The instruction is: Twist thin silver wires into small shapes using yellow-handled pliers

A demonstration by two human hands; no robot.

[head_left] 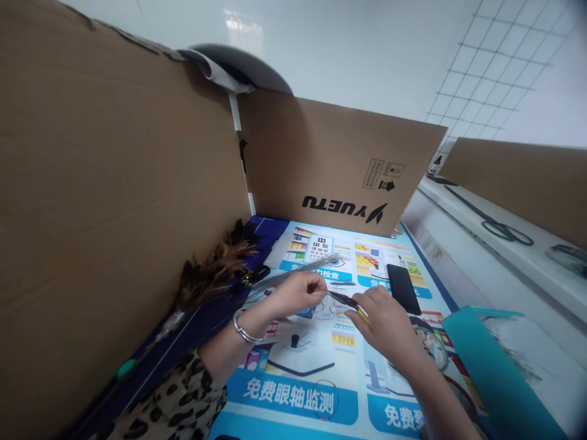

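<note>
My left hand [298, 293], with a silver bangle on the wrist, is closed in a pinch on a thin piece of wire that I can barely make out. My right hand [385, 324] grips a pair of pliers [343, 299] with a yellow handle, whose dark jaws point left and meet the left fingertips. Both hands hover just above a printed poster [316, 366] that covers the table. A bundle of thin metal wires [298, 272] lies behind the left hand.
Cardboard sheets [339, 165] wall the table at the left and back. A feather duster [215, 269] lies at the left. A black phone [403, 288] rests on the poster, a teal folder [495, 373] at the right. Scissors [504, 231] lie on the white ledge.
</note>
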